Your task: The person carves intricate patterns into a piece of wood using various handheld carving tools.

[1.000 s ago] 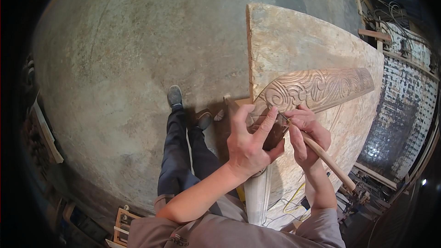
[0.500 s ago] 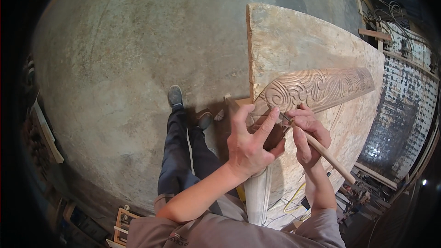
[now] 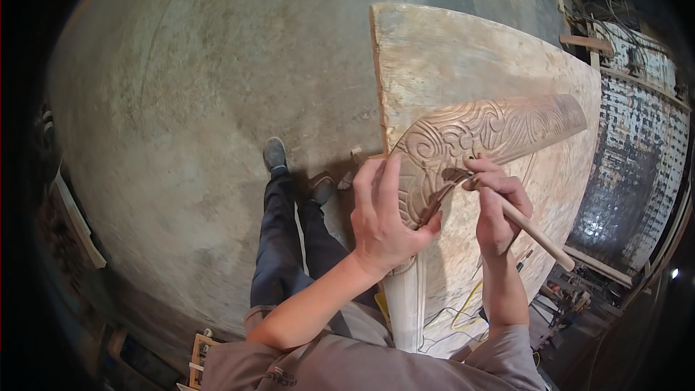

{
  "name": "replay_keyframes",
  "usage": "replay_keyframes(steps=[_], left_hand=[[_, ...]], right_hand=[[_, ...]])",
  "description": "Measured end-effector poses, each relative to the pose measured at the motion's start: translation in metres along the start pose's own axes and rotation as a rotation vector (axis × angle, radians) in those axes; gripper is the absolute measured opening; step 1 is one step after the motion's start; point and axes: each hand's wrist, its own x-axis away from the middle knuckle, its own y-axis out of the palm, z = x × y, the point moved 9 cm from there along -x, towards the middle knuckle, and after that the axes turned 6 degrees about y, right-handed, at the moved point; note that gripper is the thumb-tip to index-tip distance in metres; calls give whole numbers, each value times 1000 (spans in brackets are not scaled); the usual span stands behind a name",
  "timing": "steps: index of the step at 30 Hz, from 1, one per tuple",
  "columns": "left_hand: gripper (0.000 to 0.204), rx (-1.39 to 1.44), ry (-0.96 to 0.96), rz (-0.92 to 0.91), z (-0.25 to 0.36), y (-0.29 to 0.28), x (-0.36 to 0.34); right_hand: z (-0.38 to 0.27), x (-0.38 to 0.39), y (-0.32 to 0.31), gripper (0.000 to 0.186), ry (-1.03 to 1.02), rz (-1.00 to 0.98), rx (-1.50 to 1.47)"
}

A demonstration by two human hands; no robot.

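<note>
A curved wooden piece (image 3: 499,127), cut with scrolls and flowing lines, lies on a large wooden board. Its bent left end is in my left hand (image 3: 382,224), fingers along the left edge and thumb at the inner curve. My right hand (image 3: 501,206) is closed around a carving chisel (image 3: 541,239); its long pale handle slants down to the right. The chisel's working end is by the inner edge of the carving, mostly hidden by my fingers, so I cannot tell whether it touches the wood. Below my left wrist runs a pale grooved wooden post (image 3: 403,308).
The wooden board (image 3: 434,51) serves as a worktop with a rough left edge. Yellow and dark cables (image 3: 463,313) lie at its near side. To the right stands a dark, white-spotted panel (image 3: 626,174). My shoes (image 3: 275,153) rest on the concrete floor (image 3: 181,101).
My left index finger has drawn back from the chisel's tip to the left edge of the carving. My right hand with the chisel has moved slightly right, uncovering the inner curve.
</note>
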Motion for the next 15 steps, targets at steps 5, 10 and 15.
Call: replay_keyframes(steps=[5,10,15], left_hand=[[87,-63,4,-78,2,6,-2],[78,-116,153,-34,13,1,-1],[73,-92,141,-26,11,1,0]], right_hand=[[4,2,4,10,10,-25,-63],[8,3,2,11,35,10,-104],[10,5,1,11,-36,-22,-59]])
